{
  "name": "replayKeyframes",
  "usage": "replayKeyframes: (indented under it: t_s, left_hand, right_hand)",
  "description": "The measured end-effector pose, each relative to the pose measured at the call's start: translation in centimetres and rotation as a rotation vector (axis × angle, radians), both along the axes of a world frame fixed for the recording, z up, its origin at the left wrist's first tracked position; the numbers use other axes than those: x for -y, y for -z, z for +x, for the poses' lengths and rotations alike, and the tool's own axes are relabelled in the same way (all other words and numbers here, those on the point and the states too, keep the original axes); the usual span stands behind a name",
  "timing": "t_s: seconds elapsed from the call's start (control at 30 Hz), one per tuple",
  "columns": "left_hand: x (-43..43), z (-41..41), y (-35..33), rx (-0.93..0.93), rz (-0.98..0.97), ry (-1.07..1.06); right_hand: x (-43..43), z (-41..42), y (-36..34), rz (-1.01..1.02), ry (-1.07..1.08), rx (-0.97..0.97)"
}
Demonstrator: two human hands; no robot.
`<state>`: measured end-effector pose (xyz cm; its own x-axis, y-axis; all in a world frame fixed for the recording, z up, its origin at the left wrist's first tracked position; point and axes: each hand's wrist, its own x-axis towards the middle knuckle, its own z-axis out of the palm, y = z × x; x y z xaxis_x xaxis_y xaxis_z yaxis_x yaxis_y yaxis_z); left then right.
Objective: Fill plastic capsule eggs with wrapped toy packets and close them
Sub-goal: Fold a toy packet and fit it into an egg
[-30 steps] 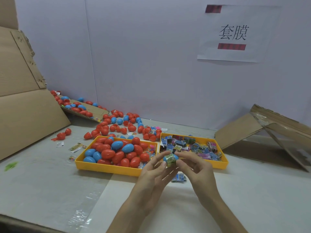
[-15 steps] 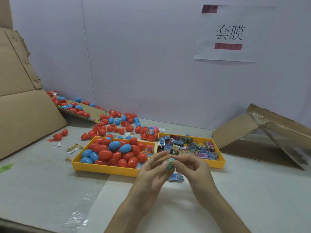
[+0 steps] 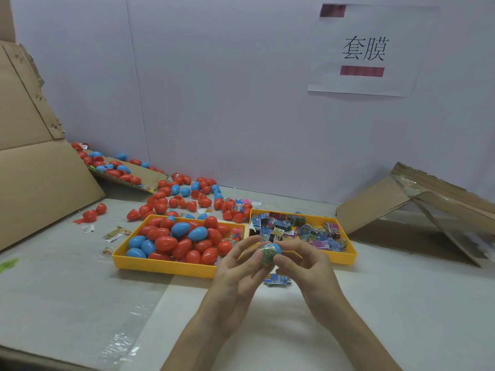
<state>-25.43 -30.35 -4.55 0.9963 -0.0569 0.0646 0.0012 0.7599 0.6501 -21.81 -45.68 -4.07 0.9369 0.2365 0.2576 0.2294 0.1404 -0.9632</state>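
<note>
One blue plastic capsule half (image 3: 277, 248), one green wrapped packet (image 3: 267, 254) at its nine-o'clock end, pinched between left hand (image 3: 235, 271) and right hand (image 3: 308, 266), six o'clock of two yellow plastic trays: egg tray (image 3: 160, 266), packet tray (image 3: 346, 257).

Bare desk (image 3: 401, 303) lies open nearer than the left hand (image 3: 235, 274) and right hand (image 3: 308, 269), and out to both sides. Just beyond the hands stand the egg tray (image 3: 166, 266) and, beside it, the packet tray (image 3: 345, 259). One loose packet (image 3: 277, 279) lies beneath the hands. Leaning cardboard (image 3: 40, 188) bounds the far left, folded cardboard (image 3: 375, 204) the far right. Scattered eggs (image 3: 187, 196) cover the desk beyond the trays.
</note>
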Motion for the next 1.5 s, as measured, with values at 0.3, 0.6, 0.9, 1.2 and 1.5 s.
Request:
replayKeyframes:
  t_s: [0.3, 0.6, 0.9, 1.2, 1.5]
  left_hand:
    - [0.0, 0.2, 0.3, 0.004, 0.004, -0.03]
    - [0.1, 0.3, 0.5, 0.073, 0.232, -0.278]
    - [0.2, 0.0, 0.3, 0.096, 0.326, -0.289]
    - [0.2, 0.0, 0.3, 0.09, 0.353, -0.261]
    - [0.3, 0.0, 0.3, 0.064, 0.352, -0.223]
  right_hand:
    - [0.1, -0.1, 0.2, -0.002, 0.012, 0.084]
    - [-0.2, -0.2, 0.7, -0.084, 0.181, 0.283]
    - [0.0, -0.1, 0.5, -0.048, 0.138, 0.181]
    - [0.6, 0.5, 0.6, -0.11, 0.053, 0.126]
    - [0.2, 0.8, 1.2, -0.208, 0.087, 0.247]
